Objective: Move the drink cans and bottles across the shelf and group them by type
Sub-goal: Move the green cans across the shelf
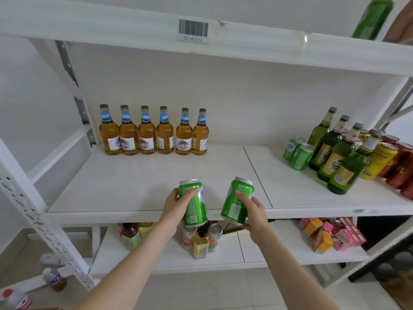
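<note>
The white shelf (145, 180) bears amber bottles (147, 136), green bottles (334, 158) and cans (301, 156).

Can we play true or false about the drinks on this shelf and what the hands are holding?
1. The left hand grips a green can. True.
2. The right hand is empty. False: it grips a second green can.
3. Six amber bottles stand in a row at the back of the shelf. True.
4. The amber bottles lie on their sides. False: they stand upright.
5. Two spare cans stand beside the green bottles on the right. True.
</note>
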A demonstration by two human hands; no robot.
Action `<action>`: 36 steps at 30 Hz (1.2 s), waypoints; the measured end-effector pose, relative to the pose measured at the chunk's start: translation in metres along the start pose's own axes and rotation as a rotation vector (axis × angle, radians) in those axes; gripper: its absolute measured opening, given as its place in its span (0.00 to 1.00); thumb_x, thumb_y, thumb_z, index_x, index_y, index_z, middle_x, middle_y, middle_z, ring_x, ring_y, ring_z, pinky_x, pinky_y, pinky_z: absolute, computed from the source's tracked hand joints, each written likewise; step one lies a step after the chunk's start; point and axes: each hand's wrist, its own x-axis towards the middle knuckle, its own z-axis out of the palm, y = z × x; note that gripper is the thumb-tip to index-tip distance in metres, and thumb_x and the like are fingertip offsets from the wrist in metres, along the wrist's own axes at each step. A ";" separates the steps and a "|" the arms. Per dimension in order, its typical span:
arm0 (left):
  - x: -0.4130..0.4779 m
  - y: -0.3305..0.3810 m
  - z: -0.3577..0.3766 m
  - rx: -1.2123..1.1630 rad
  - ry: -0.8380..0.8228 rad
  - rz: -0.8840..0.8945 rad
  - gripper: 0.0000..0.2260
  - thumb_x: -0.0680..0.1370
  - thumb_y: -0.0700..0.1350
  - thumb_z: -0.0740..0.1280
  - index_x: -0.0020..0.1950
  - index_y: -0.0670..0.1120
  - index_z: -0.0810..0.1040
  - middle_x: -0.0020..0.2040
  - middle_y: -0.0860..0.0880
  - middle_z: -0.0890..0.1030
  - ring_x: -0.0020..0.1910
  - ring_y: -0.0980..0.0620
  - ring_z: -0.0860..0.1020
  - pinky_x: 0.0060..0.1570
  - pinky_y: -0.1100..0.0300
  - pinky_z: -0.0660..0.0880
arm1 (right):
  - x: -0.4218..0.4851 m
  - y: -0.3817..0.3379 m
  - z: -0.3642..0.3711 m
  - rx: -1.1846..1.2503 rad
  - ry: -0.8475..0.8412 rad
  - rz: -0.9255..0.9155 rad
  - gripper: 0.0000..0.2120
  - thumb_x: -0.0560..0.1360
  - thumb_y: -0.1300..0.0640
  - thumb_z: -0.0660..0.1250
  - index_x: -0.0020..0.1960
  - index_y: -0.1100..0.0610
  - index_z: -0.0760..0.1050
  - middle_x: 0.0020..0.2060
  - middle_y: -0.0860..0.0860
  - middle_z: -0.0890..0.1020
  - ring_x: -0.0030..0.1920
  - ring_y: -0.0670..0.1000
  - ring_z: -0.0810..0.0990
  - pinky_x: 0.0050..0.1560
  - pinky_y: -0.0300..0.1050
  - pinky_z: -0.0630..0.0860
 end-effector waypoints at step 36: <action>0.087 -0.015 0.370 0.059 0.017 0.038 0.18 0.69 0.54 0.76 0.55 0.49 0.78 0.49 0.49 0.84 0.40 0.57 0.84 0.29 0.66 0.76 | 0.199 -0.104 -0.294 -0.044 -0.106 -0.007 0.13 0.71 0.54 0.75 0.53 0.49 0.77 0.48 0.50 0.84 0.48 0.52 0.83 0.39 0.45 0.77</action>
